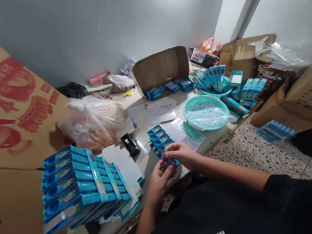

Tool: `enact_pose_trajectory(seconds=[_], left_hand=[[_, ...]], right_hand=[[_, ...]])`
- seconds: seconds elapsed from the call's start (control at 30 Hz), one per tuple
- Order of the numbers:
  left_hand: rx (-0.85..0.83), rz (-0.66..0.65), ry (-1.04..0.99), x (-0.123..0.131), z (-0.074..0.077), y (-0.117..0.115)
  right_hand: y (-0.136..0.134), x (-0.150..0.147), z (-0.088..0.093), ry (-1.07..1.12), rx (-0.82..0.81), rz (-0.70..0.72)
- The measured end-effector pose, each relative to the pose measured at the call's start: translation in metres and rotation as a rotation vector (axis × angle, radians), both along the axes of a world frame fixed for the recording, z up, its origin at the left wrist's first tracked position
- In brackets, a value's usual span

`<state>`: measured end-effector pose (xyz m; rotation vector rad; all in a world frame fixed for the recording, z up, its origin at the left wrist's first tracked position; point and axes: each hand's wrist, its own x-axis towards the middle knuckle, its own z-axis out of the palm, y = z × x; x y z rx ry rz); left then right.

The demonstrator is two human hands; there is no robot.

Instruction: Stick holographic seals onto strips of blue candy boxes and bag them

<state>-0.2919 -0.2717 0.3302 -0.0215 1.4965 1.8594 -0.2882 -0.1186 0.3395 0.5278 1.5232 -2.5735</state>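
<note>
My left hand (159,178) and my right hand (180,154) meet over the table's front edge. Both are closed on one small blue box (171,161), which is mostly hidden by the fingers. Just beyond them lies a short row of the same small blue boxes (158,136), set side by side on the table. A sheet of clear stickers (188,130) lies right of that row. A black tape dispenser (130,144) stands to the left of it.
A tall stack of blue boxes (78,186) stands at near left. A teal basin (206,112) of small pale candies sits at right, an open carton (162,69) with blue boxes behind. Plastic bags (93,122) and big cartons (3,127) crowd the left; floor (254,153) to the right.
</note>
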Motion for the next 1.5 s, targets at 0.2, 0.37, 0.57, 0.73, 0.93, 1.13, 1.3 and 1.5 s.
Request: enact_pose_trajectory(seconds=[0.2, 0.37, 0.57, 0.73, 0.93, 1.13, 1.3, 1.5], left_hand=[[-0.072, -0.005, 0.034, -0.012, -0.006, 0.002], [-0.116, -0.010, 0.031, -0.020, -0.004, 0.007], [-0.137, 0.005, 0.118, -0.022, 0.005, 0.009], [-0.258, -0.038, 0.291, -0.020, 0.002, 0.009], [-0.453, -0.235, 0.484, -0.022, -0.003, 0.003], [-0.611, -0.371, 0.622, -0.032, 0.005, -0.003], [-0.704, -0.438, 0.695, -0.031, 0.009, -0.007], [-0.774, -0.541, 0.831, -0.024, 0.009, -0.015]], right_hand=[[-0.001, 0.004, 0.002, 0.014, -0.030, -0.006], [-0.002, 0.005, 0.000, 0.056, 0.030, 0.005], [-0.004, 0.006, -0.006, 0.051, -0.017, 0.018], [0.004, 0.008, -0.001, 0.030, -0.009, -0.028], [0.016, 0.009, 0.002, 0.043, 0.147, 0.014], [0.021, 0.010, -0.016, 0.077, 0.256, 0.099], [0.019, 0.017, -0.023, 0.102, 0.456, 0.160], [0.016, 0.020, -0.016, 0.069, 0.608, 0.204]])
